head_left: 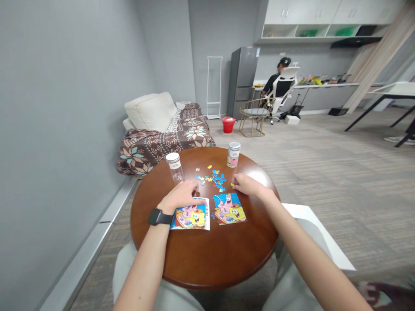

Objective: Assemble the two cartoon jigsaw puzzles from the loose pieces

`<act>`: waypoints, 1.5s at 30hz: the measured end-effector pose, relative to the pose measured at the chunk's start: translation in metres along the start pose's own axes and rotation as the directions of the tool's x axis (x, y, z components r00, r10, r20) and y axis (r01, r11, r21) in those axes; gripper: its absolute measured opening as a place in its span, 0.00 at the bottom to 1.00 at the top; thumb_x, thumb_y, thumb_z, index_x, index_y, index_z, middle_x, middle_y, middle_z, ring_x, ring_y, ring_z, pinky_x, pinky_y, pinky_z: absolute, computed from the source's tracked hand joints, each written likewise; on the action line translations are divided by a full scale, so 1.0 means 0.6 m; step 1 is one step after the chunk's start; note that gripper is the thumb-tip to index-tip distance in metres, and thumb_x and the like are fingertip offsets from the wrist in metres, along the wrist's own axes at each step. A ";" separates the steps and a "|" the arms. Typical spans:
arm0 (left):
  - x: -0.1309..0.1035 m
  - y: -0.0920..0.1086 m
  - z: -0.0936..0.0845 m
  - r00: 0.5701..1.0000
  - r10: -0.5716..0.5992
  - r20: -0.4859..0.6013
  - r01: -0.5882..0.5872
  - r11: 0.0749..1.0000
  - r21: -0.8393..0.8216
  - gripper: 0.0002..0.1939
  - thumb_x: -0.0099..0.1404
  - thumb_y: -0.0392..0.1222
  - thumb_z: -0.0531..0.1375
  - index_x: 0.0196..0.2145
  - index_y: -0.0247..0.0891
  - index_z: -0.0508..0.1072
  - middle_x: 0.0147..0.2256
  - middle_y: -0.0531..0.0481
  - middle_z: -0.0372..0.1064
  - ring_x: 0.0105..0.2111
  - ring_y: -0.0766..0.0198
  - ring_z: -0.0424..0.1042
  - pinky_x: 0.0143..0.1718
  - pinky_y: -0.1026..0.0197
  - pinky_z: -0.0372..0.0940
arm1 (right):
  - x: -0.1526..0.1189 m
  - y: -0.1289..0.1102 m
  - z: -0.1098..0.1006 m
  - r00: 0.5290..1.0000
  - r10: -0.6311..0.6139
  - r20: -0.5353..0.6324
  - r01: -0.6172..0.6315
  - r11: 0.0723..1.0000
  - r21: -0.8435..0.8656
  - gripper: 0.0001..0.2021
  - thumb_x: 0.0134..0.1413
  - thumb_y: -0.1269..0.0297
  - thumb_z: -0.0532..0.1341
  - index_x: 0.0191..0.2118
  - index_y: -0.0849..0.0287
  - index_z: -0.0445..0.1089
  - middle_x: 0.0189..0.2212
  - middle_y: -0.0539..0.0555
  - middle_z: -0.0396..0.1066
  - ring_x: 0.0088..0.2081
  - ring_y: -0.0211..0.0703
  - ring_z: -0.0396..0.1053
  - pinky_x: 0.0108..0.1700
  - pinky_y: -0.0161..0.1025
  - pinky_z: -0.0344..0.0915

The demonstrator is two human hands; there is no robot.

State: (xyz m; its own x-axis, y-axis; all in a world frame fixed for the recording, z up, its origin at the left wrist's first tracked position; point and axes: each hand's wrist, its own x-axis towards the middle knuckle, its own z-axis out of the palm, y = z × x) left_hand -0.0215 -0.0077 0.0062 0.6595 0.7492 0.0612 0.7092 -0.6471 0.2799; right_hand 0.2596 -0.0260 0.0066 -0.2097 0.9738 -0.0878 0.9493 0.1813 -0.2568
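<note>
My left hand (183, 195), with a dark watch at the wrist, rests over the top of a printed cartoon picture card (193, 221). Its thumb and fingers are apart and nothing shows between them. To the right of the card lies a mostly assembled jigsaw puzzle (229, 208) bearing the same yellow and pink characters. My right hand (244, 183) is beyond the puzzle's upper right corner, fingers closed on a small yellow puzzle piece (232, 184) at the tabletop. Loose blue and yellow puzzle pieces (218, 178) are scattered between the hands, toward the far side.
On the round brown table (207, 263) stand a clear jar (175, 167) at the far left and a cartoon-labelled canister (233, 154) at the far right. Beyond are a covered sofa (194, 125), a red bin (228, 125), a gold-framed chair (254, 113) and a seated person (275, 84).
</note>
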 end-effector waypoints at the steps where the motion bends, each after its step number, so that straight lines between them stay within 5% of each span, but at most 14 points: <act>1: 0.003 0.002 0.004 0.999 0.005 -0.040 -0.004 1.000 0.030 0.23 0.57 0.62 0.58 0.35 0.38 0.68 0.37 0.47 0.69 0.38 0.56 0.68 0.40 0.58 0.60 | 0.006 -0.002 0.004 1.000 0.009 -0.005 -0.009 1.000 0.024 0.06 0.56 0.71 0.60 0.39 0.64 0.70 0.37 0.61 0.74 0.38 0.46 0.72 0.38 0.35 0.62; 5: 0.011 0.003 0.018 0.992 -0.017 -0.124 0.025 0.998 0.062 0.31 0.60 0.61 0.57 0.52 0.35 0.66 0.53 0.39 0.65 0.53 0.51 0.64 0.54 0.53 0.57 | 0.049 -0.022 0.016 0.998 -0.059 0.001 0.059 0.990 0.125 0.05 0.54 0.71 0.62 0.37 0.63 0.71 0.32 0.56 0.74 0.33 0.41 0.70 0.36 0.34 0.62; 10: 0.010 0.000 0.025 0.996 -0.077 0.049 0.076 0.997 0.018 0.40 0.61 0.63 0.55 0.64 0.38 0.56 0.67 0.38 0.46 0.66 0.49 0.48 0.64 0.49 0.46 | 0.101 -0.037 0.032 0.981 -0.191 0.030 0.176 0.947 0.268 0.07 0.52 0.68 0.64 0.38 0.63 0.71 0.28 0.51 0.72 0.29 0.37 0.67 0.34 0.33 0.61; 15: 0.008 0.001 0.023 0.992 -0.092 0.088 0.091 0.996 0.006 0.41 0.61 0.65 0.53 0.64 0.37 0.58 0.67 0.39 0.47 0.66 0.50 0.48 0.65 0.51 0.45 | 0.097 -0.021 0.048 0.942 -0.290 -0.170 0.333 0.879 0.341 0.07 0.55 0.65 0.60 0.38 0.62 0.71 0.27 0.50 0.69 0.29 0.36 0.65 0.34 0.33 0.60; 18: 0.009 -0.001 0.023 0.994 -0.074 0.079 0.074 0.997 0.005 0.40 0.62 0.65 0.53 0.64 0.38 0.58 0.66 0.40 0.48 0.66 0.49 0.48 0.65 0.50 0.46 | 0.078 -0.007 0.044 0.914 -0.365 -0.175 0.405 0.822 0.400 0.04 0.52 0.68 0.59 0.33 0.62 0.70 0.26 0.49 0.67 0.27 0.36 0.63 0.32 0.32 0.60; 20: 0.011 -0.004 0.025 0.996 -0.060 0.070 0.060 0.998 0.008 0.40 0.62 0.64 0.54 0.63 0.37 0.59 0.66 0.40 0.48 0.66 0.49 0.48 0.65 0.50 0.46 | 0.068 -0.001 0.038 0.910 -0.409 -0.071 0.397 0.808 0.436 0.02 0.48 0.73 0.59 0.30 0.61 0.69 0.25 0.48 0.67 0.27 0.35 0.63 0.32 0.32 0.60; 24: 0.012 -0.007 0.027 0.998 -0.039 0.055 0.040 0.999 -0.005 0.39 0.62 0.63 0.54 0.62 0.35 0.60 0.65 0.39 0.51 0.66 0.50 0.49 0.64 0.50 0.46 | 0.066 0.000 0.035 0.930 -0.367 0.001 0.331 0.841 0.428 0.02 0.48 0.69 0.62 0.30 0.62 0.69 0.22 0.47 0.65 0.25 0.36 0.62 0.30 0.34 0.59; 32: 0.012 0.000 0.023 0.998 0.062 -0.013 -0.063 0.995 -0.078 0.28 0.63 0.55 0.58 0.57 0.39 0.66 0.61 0.43 0.60 0.59 0.53 0.61 0.61 0.54 0.55 | 0.087 -0.005 0.059 0.905 -0.339 -0.257 0.417 0.826 0.379 0.04 0.50 0.72 0.61 0.34 0.61 0.72 0.31 0.51 0.65 0.30 0.37 0.64 0.37 0.35 0.63; 45: 0.020 0.007 0.024 0.979 0.136 -0.151 -0.150 0.985 -0.084 0.08 0.65 0.39 0.56 0.37 0.38 0.75 0.43 0.48 0.73 0.45 0.60 0.71 0.51 0.57 0.63 | 0.091 -0.010 0.072 0.891 -0.360 -0.276 0.444 0.820 0.362 0.12 0.51 0.66 0.64 0.43 0.61 0.72 0.34 0.53 0.66 0.34 0.41 0.65 0.41 0.40 0.64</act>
State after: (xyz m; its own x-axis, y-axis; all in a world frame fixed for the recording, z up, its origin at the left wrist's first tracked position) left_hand -0.0069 -0.0038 -0.0058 0.7044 0.6669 0.2430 0.5788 -0.7379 0.3472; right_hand 0.2325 0.0204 -0.0386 -0.4644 0.8402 0.2800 0.6002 0.5311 -0.5981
